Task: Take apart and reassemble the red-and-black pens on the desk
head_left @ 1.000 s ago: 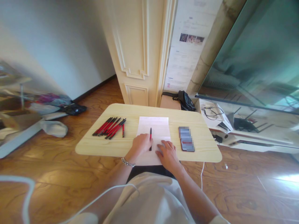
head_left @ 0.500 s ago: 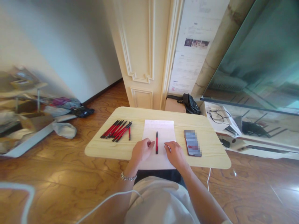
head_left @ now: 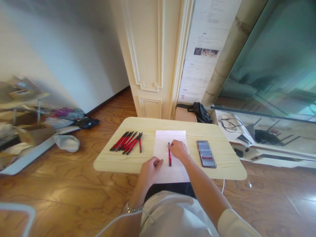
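Right hand (head_left: 179, 149) touches the pen (head_left: 170, 159), grip closure unclear; the empty, slack left hand (head_left: 150, 168) best pins the paper (head_left: 163, 141).

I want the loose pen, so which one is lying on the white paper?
The single pen lying lengthwise on the paper, just beside the right hand. The other pens lie bunched on the bare table to the paper's left.

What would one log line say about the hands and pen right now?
left hand: resting on paper, empty | right hand: fingertips at far end of red pen | pen pile: left of paper | phone: right of paper
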